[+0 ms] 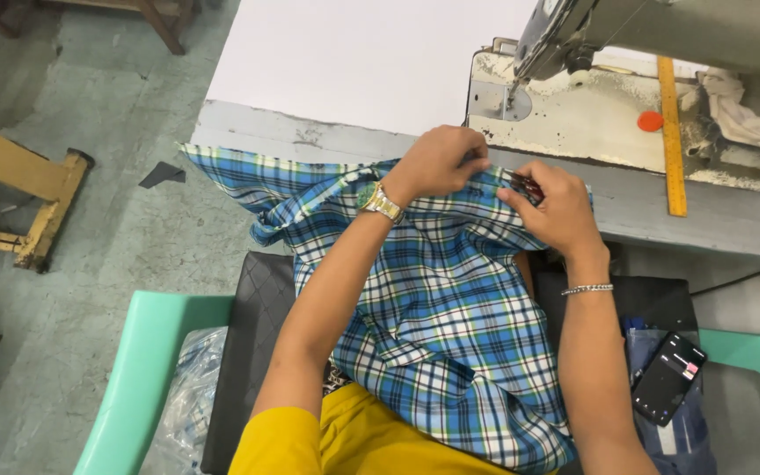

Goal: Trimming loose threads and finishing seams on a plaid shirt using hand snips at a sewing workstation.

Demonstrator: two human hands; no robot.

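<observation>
Grey-green concrete floor (107, 255) fills the area left of the sewing machine (626, 79), which we take as our landmark; a wooden frame (24, 198) stands on that floor, well to the left. We see the machine resting on a worn grey counter (661, 215), with a white board (354, 57) lying just left of its needle plate. A yellow ruler (672, 136) lies across the machine bed, an orange round spot (650, 121) just beside it.

Below the machine, blue plaid fabric (446, 325) drapes from the counter edge down over the lap. Our left hand (440, 163), closed, pinches a fold of the fabric just below the needle plate. Our right hand (556, 207), also closed, grips the same fold beside it, a small dark red tool (528, 185) between its fingers. A clear plastic bag (186, 405) lies on the green chair (138, 369), lower left of the machine; a dark phone (668, 378) lies lower right.
</observation>
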